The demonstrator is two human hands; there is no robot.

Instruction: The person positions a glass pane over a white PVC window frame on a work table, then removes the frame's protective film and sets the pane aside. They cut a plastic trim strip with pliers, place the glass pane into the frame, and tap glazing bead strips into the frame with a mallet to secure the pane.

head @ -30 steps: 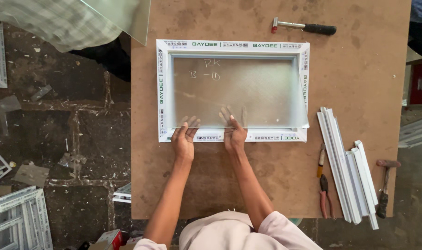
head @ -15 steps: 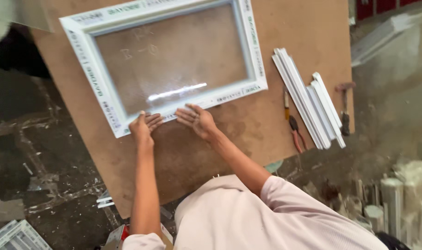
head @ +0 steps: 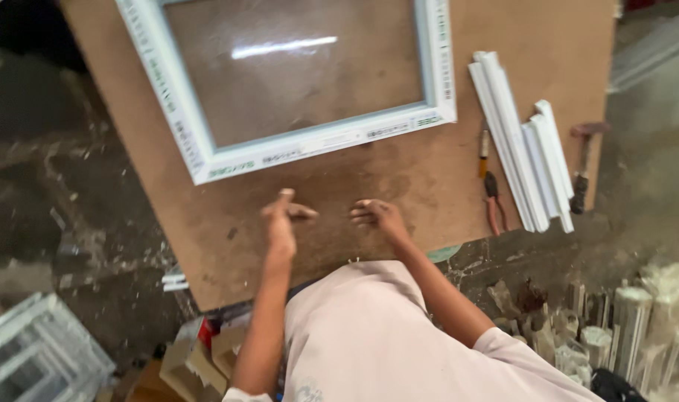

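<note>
A white plastic window frame (head: 205, 160) with a glass pane (head: 295, 67) lies flat on a brown board table (head: 399, 175). My left hand (head: 284, 216) hovers over the bare board just below the frame's near edge, fingers loosely apart and holding nothing. My right hand (head: 378, 216) is beside it, also off the frame, fingers curled loosely and empty. Neither hand touches the frame.
A bundle of white plastic strips (head: 522, 141) lies right of the frame, with pliers (head: 492, 201) next to it and a hammer (head: 581, 164) at the board's right edge. Offcuts (head: 622, 320) stand on the floor at right. Another frame (head: 34, 350) lies lower left.
Both hands have come off the frame's near edge and pulled back toward me. The view has swung so the frame sits higher and tilted.
</note>
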